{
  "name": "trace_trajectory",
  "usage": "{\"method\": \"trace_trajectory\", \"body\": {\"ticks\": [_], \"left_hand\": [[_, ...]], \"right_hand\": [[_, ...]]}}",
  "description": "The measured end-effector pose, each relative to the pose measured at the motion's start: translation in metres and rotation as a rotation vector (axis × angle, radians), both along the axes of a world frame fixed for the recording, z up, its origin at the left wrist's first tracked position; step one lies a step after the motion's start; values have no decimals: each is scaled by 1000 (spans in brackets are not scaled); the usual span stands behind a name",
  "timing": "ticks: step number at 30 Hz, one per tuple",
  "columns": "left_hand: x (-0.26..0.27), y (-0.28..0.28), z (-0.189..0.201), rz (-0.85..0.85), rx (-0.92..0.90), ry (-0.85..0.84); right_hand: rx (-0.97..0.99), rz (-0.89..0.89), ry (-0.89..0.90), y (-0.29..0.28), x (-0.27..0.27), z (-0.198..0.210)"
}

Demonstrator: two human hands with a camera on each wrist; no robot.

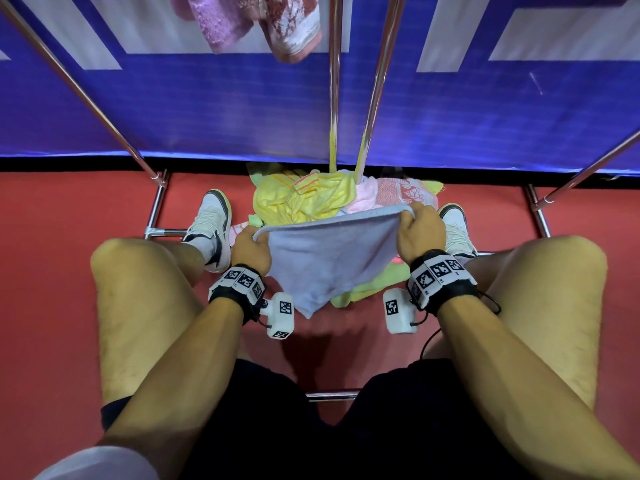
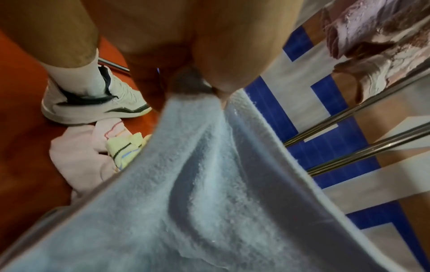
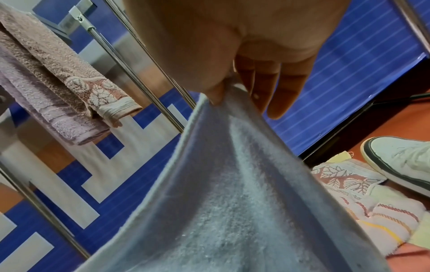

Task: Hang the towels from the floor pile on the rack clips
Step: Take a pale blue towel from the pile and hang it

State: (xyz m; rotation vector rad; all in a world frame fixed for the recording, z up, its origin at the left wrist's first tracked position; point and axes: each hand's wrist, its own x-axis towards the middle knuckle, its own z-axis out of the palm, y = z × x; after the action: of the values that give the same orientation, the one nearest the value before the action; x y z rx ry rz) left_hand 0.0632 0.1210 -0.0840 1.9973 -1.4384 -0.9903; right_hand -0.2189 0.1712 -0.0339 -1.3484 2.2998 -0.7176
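Both hands, left hand [image 1: 250,249] & right hand [image 1: 420,233], pinch blue towel [image 1: 322,258]; only head view shows pile [image 1: 301,199].

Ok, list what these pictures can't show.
- Rack clips: cut off by the head view's top edge above the hung towels.
- Floor pile: its middle is hidden behind the blue towel.
- Left hand fingertips: buried in towel in the left wrist view.

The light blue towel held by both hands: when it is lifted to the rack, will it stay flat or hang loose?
Probably loose: the light blue towel sags to a point between the left hand and the right hand. It seems light, since pinched corners carry it. Its terry pile should grip well, so slipping looks unlikely.
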Motion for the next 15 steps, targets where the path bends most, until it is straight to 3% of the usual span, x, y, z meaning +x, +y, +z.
{"method": "trace_trajectory", "body": {"ticks": [5,9,15], "left_hand": [[-11,2,6,-23,-23,224],[-27,10,10,-54,109,300],[-48,24,12,-142,156,424]], "right_hand": [[28,18,-98,3,4,1],[95,156,-163,4,14,-3],[88,348,-393,12,36,-1]]}}
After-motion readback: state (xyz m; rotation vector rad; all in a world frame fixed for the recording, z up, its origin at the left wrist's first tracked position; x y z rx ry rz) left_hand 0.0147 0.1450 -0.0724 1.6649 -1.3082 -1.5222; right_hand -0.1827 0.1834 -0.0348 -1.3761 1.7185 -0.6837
